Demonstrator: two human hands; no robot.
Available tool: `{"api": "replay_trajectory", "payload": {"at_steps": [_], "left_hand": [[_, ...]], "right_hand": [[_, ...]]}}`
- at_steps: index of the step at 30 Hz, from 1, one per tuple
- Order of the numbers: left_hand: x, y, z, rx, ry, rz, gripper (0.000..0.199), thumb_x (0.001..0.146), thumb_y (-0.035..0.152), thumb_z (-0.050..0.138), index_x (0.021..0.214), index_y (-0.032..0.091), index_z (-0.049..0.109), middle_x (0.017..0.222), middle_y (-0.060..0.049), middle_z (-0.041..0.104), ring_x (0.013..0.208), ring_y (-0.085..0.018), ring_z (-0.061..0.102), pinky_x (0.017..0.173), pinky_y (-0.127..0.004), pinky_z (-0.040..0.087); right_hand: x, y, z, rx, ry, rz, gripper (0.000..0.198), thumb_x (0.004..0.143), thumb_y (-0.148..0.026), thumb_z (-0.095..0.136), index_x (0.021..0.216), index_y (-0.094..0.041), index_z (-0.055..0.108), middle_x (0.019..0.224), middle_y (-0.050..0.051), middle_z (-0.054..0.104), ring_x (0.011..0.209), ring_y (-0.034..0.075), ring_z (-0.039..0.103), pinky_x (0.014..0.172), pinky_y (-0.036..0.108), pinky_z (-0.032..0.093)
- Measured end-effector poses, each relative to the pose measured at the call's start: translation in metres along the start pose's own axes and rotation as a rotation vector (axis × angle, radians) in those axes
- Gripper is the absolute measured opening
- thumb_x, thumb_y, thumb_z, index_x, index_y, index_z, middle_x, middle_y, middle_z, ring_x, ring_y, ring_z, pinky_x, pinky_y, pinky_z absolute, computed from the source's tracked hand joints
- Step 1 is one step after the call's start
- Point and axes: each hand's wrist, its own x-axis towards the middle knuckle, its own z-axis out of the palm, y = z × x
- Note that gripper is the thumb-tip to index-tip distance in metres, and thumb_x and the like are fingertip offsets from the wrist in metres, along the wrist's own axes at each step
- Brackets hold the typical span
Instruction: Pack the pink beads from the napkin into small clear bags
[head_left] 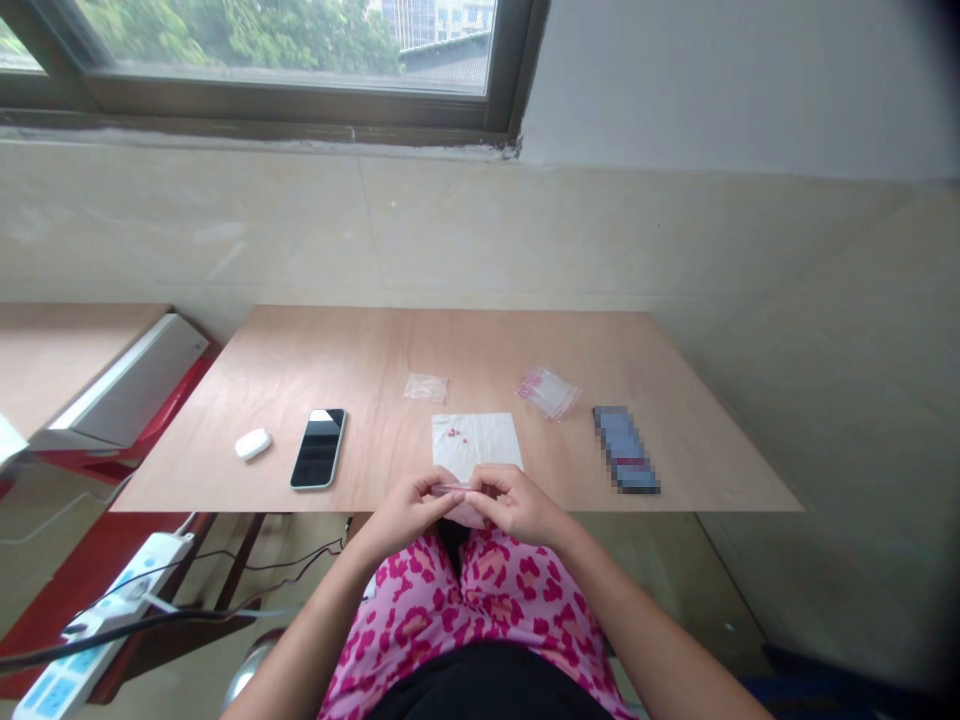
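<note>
Both hands meet at the table's front edge over a small clear zip bag [469, 514] with a pinkish strip along its top. My left hand [417, 508] pinches the strip's left end between thumb and fingers. At the other end, my right hand [519, 504] pinches it too, fingers curled. The bag's lower part hangs below the thumbs; whether anything is inside cannot be made out. Just beyond the hands lies a white paper sheet [487, 437], with several tiny red pieces [454, 433] on its upper left.
A flat clear bag [426, 388] and a stack of clear bags with pink marks [549, 391] lie farther back. To the left are a phone [319, 450] and a white earbud case [253, 444]. A second phone [626, 450] lies right. A power strip [112, 620] sits lower left.
</note>
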Motion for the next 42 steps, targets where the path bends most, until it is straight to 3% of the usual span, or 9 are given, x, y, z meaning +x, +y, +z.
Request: {"api": "replay_trajectory", "payload": {"at_steps": [5, 11, 22, 30, 38, 42], "left_hand": [[-0.003, 0.001, 0.004, 0.026, -0.034, 0.046, 0.026, 0.096, 0.042, 0.064, 0.097, 0.019, 0.074, 0.099, -0.008, 0.073, 0.095, -0.023, 0.066, 0.083, -0.030, 0.050], [-0.002, -0.005, 0.008, 0.105, 0.014, 0.087, 0.026, 0.097, 0.042, 0.062, 0.091, 0.018, 0.072, 0.091, -0.006, 0.070, 0.086, -0.020, 0.064, 0.081, -0.031, 0.049], [0.005, -0.005, -0.002, 0.069, 0.066, 0.100, 0.030, 0.095, 0.042, 0.066, 0.081, 0.016, 0.072, 0.083, -0.006, 0.069, 0.080, -0.020, 0.063, 0.077, -0.030, 0.049], [0.007, -0.001, -0.009, 0.000, 0.115, 0.154, 0.025, 0.095, 0.039, 0.067, 0.087, 0.018, 0.078, 0.086, -0.007, 0.074, 0.083, -0.021, 0.066, 0.080, -0.031, 0.051], [0.005, 0.005, -0.010, -0.068, 0.049, 0.059, 0.030, 0.099, 0.041, 0.060, 0.096, 0.017, 0.079, 0.093, -0.009, 0.077, 0.090, -0.023, 0.069, 0.087, -0.033, 0.054], [0.003, 0.004, -0.007, -0.179, 0.047, -0.001, 0.034, 0.099, 0.044, 0.060, 0.097, 0.015, 0.077, 0.089, -0.009, 0.076, 0.081, -0.021, 0.070, 0.079, -0.031, 0.056]], "right_hand": [[-0.007, 0.013, 0.002, 0.042, -0.075, 0.063, 0.028, 0.095, -0.037, 0.061, 0.075, -0.018, 0.062, 0.070, 0.000, 0.060, 0.063, 0.013, 0.050, 0.057, 0.023, 0.037], [-0.003, 0.017, 0.001, 0.069, -0.117, 0.057, 0.026, 0.094, -0.034, 0.063, 0.074, -0.018, 0.062, 0.069, -0.001, 0.059, 0.062, 0.012, 0.049, 0.056, 0.022, 0.036], [0.000, 0.009, -0.005, 0.154, -0.027, 0.058, 0.028, 0.090, -0.035, 0.065, 0.070, -0.018, 0.057, 0.063, -0.002, 0.053, 0.058, 0.011, 0.045, 0.052, 0.021, 0.033], [0.003, 0.003, -0.003, 0.345, 0.003, 0.117, 0.034, 0.088, -0.047, 0.067, 0.072, -0.020, 0.056, 0.064, -0.001, 0.057, 0.057, 0.013, 0.050, 0.054, 0.023, 0.041], [0.004, 0.002, -0.008, 0.427, 0.017, 0.130, 0.038, 0.086, -0.051, 0.069, 0.071, -0.019, 0.056, 0.063, -0.001, 0.055, 0.056, 0.012, 0.048, 0.053, 0.024, 0.039], [0.003, 0.002, -0.009, 0.383, -0.001, 0.138, 0.038, 0.087, -0.053, 0.068, 0.072, -0.019, 0.057, 0.064, -0.001, 0.056, 0.057, 0.013, 0.049, 0.054, 0.023, 0.039]]}}
